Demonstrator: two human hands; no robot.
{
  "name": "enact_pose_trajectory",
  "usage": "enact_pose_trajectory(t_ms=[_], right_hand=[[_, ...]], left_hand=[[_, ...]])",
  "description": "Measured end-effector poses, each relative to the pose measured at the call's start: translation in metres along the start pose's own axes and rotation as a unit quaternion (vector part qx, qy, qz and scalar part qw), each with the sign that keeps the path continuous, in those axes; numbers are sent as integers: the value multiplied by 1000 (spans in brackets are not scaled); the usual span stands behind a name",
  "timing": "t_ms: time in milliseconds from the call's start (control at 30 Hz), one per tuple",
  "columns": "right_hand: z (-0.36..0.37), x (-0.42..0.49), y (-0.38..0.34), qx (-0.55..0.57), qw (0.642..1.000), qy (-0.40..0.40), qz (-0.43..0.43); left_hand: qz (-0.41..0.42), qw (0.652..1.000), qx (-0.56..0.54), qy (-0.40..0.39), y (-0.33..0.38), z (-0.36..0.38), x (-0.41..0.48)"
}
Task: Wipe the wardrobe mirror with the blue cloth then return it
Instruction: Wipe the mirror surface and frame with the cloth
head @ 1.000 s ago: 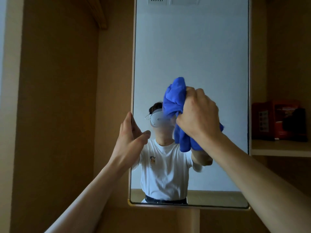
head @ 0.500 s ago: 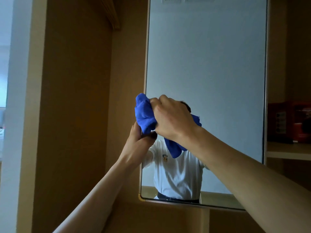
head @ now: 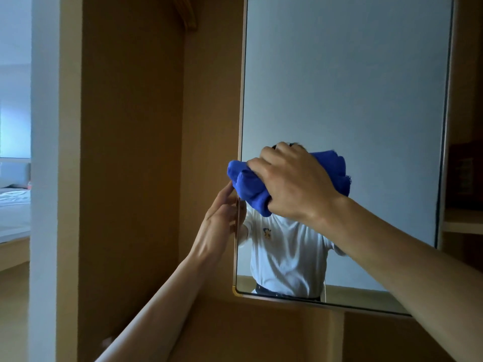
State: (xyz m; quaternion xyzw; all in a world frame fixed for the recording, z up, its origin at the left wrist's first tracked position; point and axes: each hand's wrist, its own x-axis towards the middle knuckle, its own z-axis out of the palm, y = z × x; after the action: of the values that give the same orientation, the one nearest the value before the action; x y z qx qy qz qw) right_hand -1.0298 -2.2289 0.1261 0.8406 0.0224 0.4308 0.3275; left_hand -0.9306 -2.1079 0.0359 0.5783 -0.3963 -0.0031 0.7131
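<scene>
One blue cloth [head: 251, 190], gripped by the right hand [head: 295, 181], presses the mirror [head: 339, 87].

Right edge: light wooden shelf [head: 461, 223] carries a dark reddish box [head: 465, 176]; detail lost in shadow. Far left: bed [head: 13, 250] on wooden base, white bedding [head: 13, 201] on top.
</scene>
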Motion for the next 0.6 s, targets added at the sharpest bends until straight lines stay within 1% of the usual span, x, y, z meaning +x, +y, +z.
enact_pose_trajectory(t_ms=[67,200,267,333,433,500,600], right_hand=[[7,-10,-10,4,1000,-2,-3],[22,-35,-36,15,999,-24,-17],[28,-47,-46,10,998,-44,-36],[31,-55,-50,3,996,-66,-55],[25,-53,-42,4,996,-63,-68],[17,-44,-31,7,997,-55,-53],[0,-23,-5,-27,999,-24,0]], left_hand=[[-17,1000,-5,10,-6,-2,0],[-32,995,-79,51,-22,-2,1],[-41,993,-93,52,-28,-2,-1],[-41,996,-76,38,-32,-2,-6],[-42,998,-41,30,-33,0,-16],[-34,999,-16,18,-32,0,-21],[-19,1000,6,-5,-28,1,-22]])
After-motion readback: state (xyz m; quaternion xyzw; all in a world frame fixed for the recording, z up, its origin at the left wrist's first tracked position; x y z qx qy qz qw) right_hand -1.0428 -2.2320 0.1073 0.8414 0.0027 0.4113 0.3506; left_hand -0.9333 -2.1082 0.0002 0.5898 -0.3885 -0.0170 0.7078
